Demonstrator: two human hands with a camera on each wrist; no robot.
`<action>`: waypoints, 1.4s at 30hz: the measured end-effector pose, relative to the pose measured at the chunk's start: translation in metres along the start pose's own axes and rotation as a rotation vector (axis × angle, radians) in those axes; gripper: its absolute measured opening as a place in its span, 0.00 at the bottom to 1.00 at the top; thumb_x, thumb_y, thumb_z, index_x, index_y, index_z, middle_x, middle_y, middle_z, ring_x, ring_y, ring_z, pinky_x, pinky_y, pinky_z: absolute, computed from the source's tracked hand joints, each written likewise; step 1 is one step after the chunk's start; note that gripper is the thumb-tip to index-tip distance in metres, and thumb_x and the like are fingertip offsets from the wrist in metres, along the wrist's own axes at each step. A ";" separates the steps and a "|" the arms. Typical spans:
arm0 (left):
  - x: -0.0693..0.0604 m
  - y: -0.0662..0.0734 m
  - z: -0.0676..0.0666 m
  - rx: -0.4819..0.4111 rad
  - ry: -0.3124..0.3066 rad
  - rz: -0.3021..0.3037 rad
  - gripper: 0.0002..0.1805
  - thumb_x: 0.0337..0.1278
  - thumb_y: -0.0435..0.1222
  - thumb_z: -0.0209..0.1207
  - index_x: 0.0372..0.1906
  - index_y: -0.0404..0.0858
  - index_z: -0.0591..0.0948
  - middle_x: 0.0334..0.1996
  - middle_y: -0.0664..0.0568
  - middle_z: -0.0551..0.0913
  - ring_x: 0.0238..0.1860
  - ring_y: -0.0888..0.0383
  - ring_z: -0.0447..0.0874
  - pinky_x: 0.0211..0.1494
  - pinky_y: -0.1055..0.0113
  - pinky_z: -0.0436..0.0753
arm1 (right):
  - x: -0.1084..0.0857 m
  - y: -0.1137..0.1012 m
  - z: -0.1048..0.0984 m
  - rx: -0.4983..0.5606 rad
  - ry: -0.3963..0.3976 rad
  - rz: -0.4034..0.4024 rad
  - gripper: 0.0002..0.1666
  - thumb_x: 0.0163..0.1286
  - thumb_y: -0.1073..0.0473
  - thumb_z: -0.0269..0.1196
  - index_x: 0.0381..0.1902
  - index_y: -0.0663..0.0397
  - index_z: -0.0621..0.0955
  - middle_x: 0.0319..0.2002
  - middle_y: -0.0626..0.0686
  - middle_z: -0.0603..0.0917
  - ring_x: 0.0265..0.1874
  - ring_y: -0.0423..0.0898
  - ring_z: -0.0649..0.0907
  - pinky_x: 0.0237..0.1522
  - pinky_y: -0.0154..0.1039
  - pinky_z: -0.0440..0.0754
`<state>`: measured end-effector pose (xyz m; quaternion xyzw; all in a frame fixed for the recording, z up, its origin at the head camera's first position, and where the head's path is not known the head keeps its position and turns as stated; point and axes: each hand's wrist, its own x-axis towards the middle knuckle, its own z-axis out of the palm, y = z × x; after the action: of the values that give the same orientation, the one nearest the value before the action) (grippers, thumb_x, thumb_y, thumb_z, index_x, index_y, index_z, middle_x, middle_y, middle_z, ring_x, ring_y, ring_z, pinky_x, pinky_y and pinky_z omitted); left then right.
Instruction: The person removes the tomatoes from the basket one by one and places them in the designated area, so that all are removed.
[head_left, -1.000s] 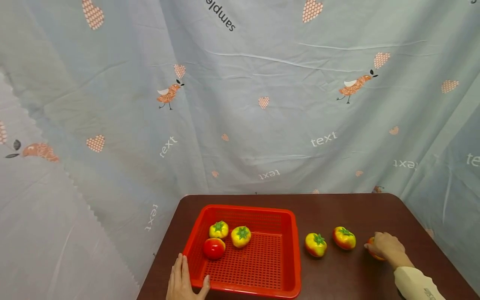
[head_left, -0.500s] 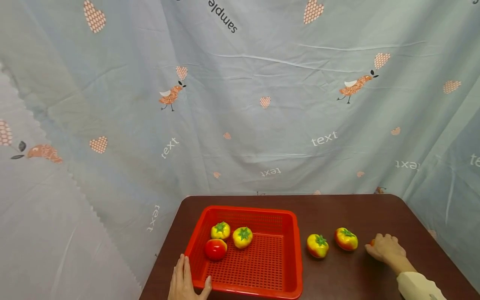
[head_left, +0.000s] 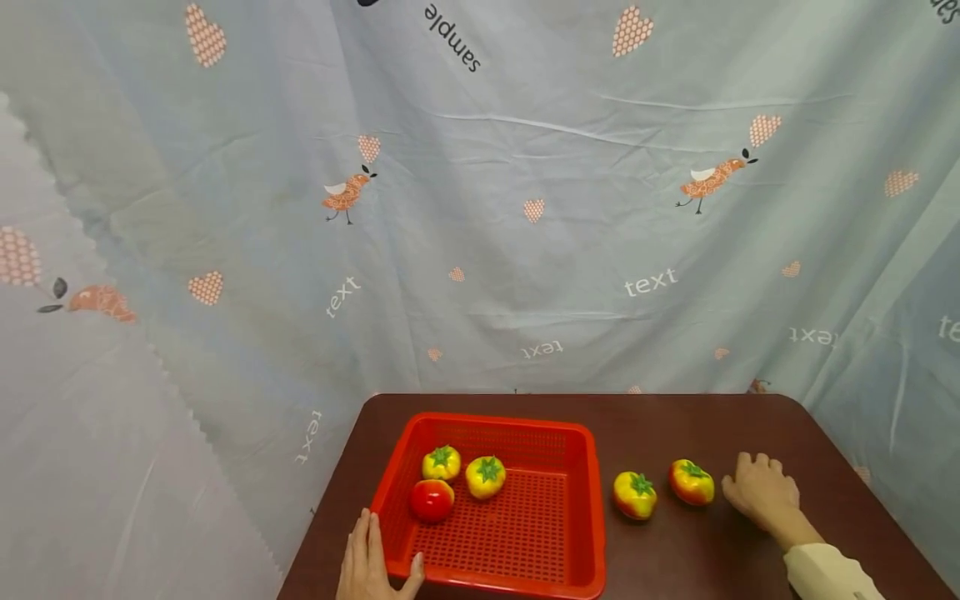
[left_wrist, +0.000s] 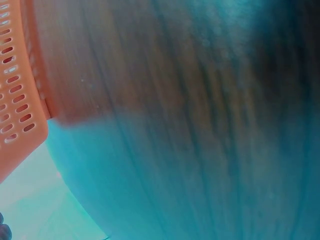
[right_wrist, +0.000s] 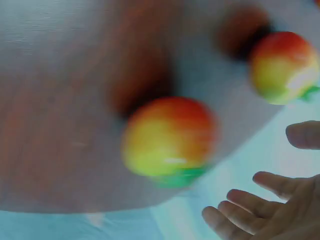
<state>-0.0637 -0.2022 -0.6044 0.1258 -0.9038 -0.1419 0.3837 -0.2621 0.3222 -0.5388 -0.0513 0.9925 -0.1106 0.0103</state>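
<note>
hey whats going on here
A person's left hand rests against the near-left corner of a red basket, which holds two yellow fruits and a red one. Two red-and-yellow fruits show on the dark table between the basket and the right hand. That hand is open, with nothing visible in its grip in the right wrist view.

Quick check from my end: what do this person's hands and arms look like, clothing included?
The left hand and right hand are both bare. The right arm wears a pale cream sleeve, ending short of the hand; nothing worn shows on the left.
</note>
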 end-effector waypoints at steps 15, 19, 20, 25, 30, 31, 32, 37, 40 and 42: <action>0.001 0.003 -0.005 0.027 -0.075 -0.052 0.52 0.34 0.52 0.73 0.65 0.24 0.70 0.65 0.34 0.69 0.59 0.35 0.73 0.53 0.37 0.78 | 0.004 -0.202 -0.017 0.006 0.278 -0.560 0.28 0.63 0.53 0.67 0.57 0.62 0.77 0.55 0.62 0.80 0.54 0.60 0.80 0.50 0.55 0.81; 0.003 0.005 -0.006 0.041 -0.102 -0.063 0.52 0.36 0.52 0.73 0.65 0.24 0.70 0.65 0.34 0.69 0.59 0.34 0.73 0.53 0.37 0.78 | 0.000 -0.246 -0.006 -0.052 0.187 -0.619 0.29 0.65 0.48 0.66 0.58 0.59 0.77 0.54 0.58 0.80 0.54 0.56 0.79 0.50 0.50 0.82; 0.002 0.006 -0.008 0.049 -0.114 -0.070 0.52 0.36 0.53 0.72 0.65 0.24 0.70 0.66 0.34 0.68 0.60 0.35 0.72 0.54 0.37 0.78 | -0.002 -0.255 -0.003 -0.065 0.168 -0.637 0.29 0.65 0.47 0.65 0.58 0.58 0.77 0.54 0.57 0.79 0.54 0.55 0.79 0.49 0.49 0.82; 0.002 0.009 -0.014 0.064 -0.119 -0.066 0.52 0.37 0.54 0.71 0.66 0.26 0.69 0.65 0.35 0.69 0.59 0.37 0.73 0.53 0.39 0.79 | -0.011 -0.285 0.009 -0.087 0.101 -0.686 0.29 0.66 0.45 0.65 0.59 0.55 0.77 0.53 0.54 0.80 0.53 0.51 0.80 0.49 0.46 0.83; 0.003 0.010 -0.015 0.063 -0.061 -0.033 0.52 0.34 0.53 0.72 0.66 0.26 0.70 0.64 0.35 0.71 0.57 0.36 0.75 0.52 0.40 0.80 | -0.015 -0.299 0.021 -0.094 0.046 -0.705 0.30 0.64 0.45 0.66 0.59 0.53 0.78 0.52 0.53 0.81 0.52 0.51 0.80 0.50 0.47 0.82; 0.003 0.009 -0.015 0.060 -0.052 -0.028 0.52 0.33 0.53 0.72 0.66 0.27 0.71 0.64 0.35 0.71 0.57 0.36 0.75 0.52 0.40 0.80 | -0.015 -0.300 0.023 -0.099 0.029 -0.703 0.30 0.64 0.44 0.67 0.59 0.53 0.78 0.53 0.53 0.81 0.52 0.51 0.81 0.50 0.47 0.82; 0.003 0.009 -0.015 0.060 -0.044 -0.024 0.52 0.33 0.53 0.72 0.65 0.27 0.71 0.64 0.35 0.72 0.57 0.36 0.75 0.51 0.40 0.80 | -0.015 -0.302 0.025 -0.104 0.011 -0.701 0.31 0.63 0.44 0.67 0.59 0.52 0.77 0.53 0.52 0.81 0.52 0.51 0.81 0.51 0.47 0.82; 0.003 0.010 -0.016 0.045 -0.024 -0.015 0.51 0.31 0.52 0.72 0.64 0.26 0.71 0.63 0.34 0.72 0.56 0.35 0.75 0.53 0.39 0.79 | -0.012 -0.310 0.031 -0.123 -0.060 -0.686 0.34 0.62 0.42 0.67 0.62 0.49 0.76 0.57 0.51 0.79 0.56 0.50 0.79 0.54 0.47 0.82; 0.003 0.009 -0.016 0.037 -0.023 -0.019 0.52 0.31 0.51 0.72 0.65 0.26 0.71 0.63 0.34 0.72 0.57 0.34 0.75 0.54 0.39 0.78 | -0.010 -0.315 0.032 -0.132 -0.088 -0.688 0.35 0.61 0.41 0.68 0.63 0.48 0.76 0.58 0.51 0.78 0.58 0.50 0.78 0.54 0.47 0.82; 0.002 0.009 -0.016 0.037 -0.031 -0.025 0.52 0.32 0.51 0.72 0.65 0.26 0.71 0.63 0.34 0.71 0.57 0.34 0.75 0.54 0.39 0.78 | -0.009 -0.318 0.034 -0.140 -0.116 -0.682 0.36 0.60 0.41 0.69 0.64 0.47 0.75 0.59 0.51 0.78 0.58 0.50 0.78 0.54 0.47 0.82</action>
<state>-0.0545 -0.1968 -0.5892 0.1419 -0.9105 -0.1319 0.3653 -0.2201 0.0071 -0.5019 -0.3866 0.9212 -0.0363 0.0254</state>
